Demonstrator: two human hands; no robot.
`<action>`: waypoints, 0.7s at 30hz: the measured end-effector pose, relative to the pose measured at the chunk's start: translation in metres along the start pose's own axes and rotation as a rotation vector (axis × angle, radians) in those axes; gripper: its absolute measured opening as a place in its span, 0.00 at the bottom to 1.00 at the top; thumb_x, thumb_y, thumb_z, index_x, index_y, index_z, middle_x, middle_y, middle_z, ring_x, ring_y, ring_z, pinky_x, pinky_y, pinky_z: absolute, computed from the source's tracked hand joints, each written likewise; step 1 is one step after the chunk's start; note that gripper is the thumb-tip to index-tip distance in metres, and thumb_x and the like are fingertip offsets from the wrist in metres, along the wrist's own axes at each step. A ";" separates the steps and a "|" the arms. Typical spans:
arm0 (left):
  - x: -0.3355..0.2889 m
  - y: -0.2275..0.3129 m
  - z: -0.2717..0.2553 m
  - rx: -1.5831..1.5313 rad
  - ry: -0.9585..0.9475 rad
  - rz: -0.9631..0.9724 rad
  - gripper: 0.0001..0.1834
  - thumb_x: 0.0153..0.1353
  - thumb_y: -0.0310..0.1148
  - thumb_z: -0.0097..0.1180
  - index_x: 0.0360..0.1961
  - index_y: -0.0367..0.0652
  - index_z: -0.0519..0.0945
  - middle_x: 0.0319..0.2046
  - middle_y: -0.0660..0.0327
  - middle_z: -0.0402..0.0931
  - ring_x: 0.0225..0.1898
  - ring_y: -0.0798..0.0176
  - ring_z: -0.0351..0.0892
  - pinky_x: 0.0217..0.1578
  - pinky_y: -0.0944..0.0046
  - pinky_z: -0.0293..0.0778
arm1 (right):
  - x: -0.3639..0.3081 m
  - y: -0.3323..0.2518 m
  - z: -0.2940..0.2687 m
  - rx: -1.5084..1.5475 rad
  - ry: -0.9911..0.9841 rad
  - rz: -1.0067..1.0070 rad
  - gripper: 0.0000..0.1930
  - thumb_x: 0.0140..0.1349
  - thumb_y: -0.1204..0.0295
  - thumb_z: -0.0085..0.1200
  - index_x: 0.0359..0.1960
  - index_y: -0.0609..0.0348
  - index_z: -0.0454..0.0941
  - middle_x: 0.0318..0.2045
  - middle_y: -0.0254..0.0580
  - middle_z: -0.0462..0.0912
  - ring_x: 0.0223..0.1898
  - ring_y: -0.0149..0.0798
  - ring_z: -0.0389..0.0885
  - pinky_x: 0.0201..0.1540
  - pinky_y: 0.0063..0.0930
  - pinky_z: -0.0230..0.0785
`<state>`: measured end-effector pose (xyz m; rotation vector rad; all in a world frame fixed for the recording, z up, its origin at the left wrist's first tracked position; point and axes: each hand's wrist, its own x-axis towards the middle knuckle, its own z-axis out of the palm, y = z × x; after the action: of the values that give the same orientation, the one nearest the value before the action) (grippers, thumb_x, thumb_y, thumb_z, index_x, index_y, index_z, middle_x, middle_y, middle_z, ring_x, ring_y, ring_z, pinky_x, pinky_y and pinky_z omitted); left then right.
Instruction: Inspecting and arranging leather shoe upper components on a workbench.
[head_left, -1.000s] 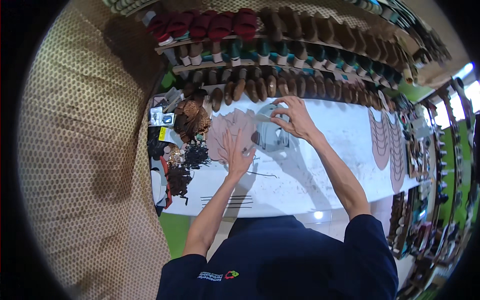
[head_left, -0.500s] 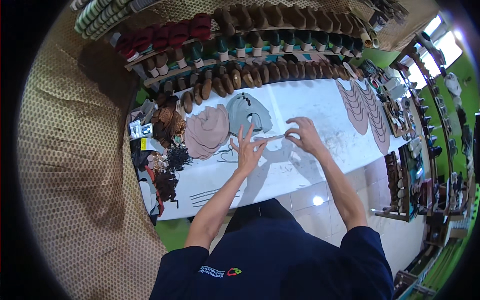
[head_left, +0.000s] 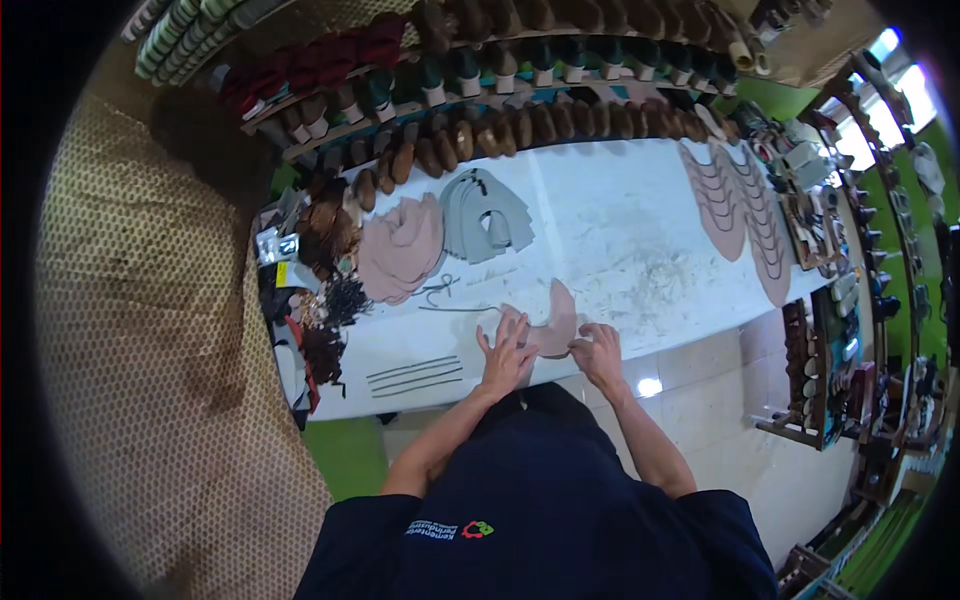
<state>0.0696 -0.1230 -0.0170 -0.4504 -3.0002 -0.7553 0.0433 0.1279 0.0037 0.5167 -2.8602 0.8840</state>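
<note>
A dusty-pink, U-shaped shoe upper piece (head_left: 562, 315) lies with its face turned up at the front edge of the white table. My left hand (head_left: 506, 358) grips its left arm, with some fingers raised and spread. At the piece's lower right edge, my right hand (head_left: 597, 354) pinches the rim between thumb and fingers. Thin dark strips (head_left: 415, 375) lie in a row left of my left hand. A stack of similar pink pieces (head_left: 402, 250) and a stack of grey pieces (head_left: 485, 215) rest farther back on the left.
On the right of the white table (head_left: 610, 215), overlapping pink pieces (head_left: 713, 200) form two rows. Black cords and brown scraps (head_left: 325, 350) crowd the left end. Racks of shoes and lasts (head_left: 480, 135) line the back; shelves (head_left: 810, 350) stand at the right.
Both hands have come back toward my body and lower. The pink piece, seen nearly edge-on before, now shows its whole curved face at the table's front edge.
</note>
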 end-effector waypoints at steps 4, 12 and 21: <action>-0.001 0.010 0.001 -0.026 -0.055 -0.012 0.10 0.62 0.39 0.67 0.44 0.58 0.92 0.80 0.59 0.58 0.83 0.44 0.42 0.66 0.12 0.35 | 0.004 0.002 -0.008 -0.023 0.017 -0.061 0.05 0.54 0.68 0.69 0.32 0.51 0.90 0.47 0.39 0.81 0.54 0.46 0.77 0.66 0.53 0.62; -0.039 -0.003 -0.022 -0.032 0.110 -0.266 0.08 0.63 0.40 0.67 0.42 0.57 0.90 0.78 0.60 0.60 0.83 0.44 0.42 0.67 0.13 0.33 | 0.016 -0.013 0.000 0.019 -0.058 -0.089 0.07 0.57 0.65 0.69 0.30 0.53 0.88 0.46 0.37 0.80 0.54 0.44 0.76 0.70 0.56 0.55; -0.079 -0.073 -0.065 0.130 0.176 -0.533 0.08 0.65 0.39 0.67 0.44 0.61 0.92 0.79 0.61 0.58 0.83 0.46 0.41 0.69 0.15 0.29 | 0.043 -0.045 0.033 0.109 -0.131 -0.166 0.08 0.60 0.65 0.67 0.36 0.53 0.89 0.47 0.38 0.82 0.57 0.44 0.77 0.69 0.60 0.54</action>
<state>0.1211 -0.2363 -0.0001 0.4163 -2.9879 -0.5663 0.0184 0.0623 0.0088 0.8399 -2.8410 1.0149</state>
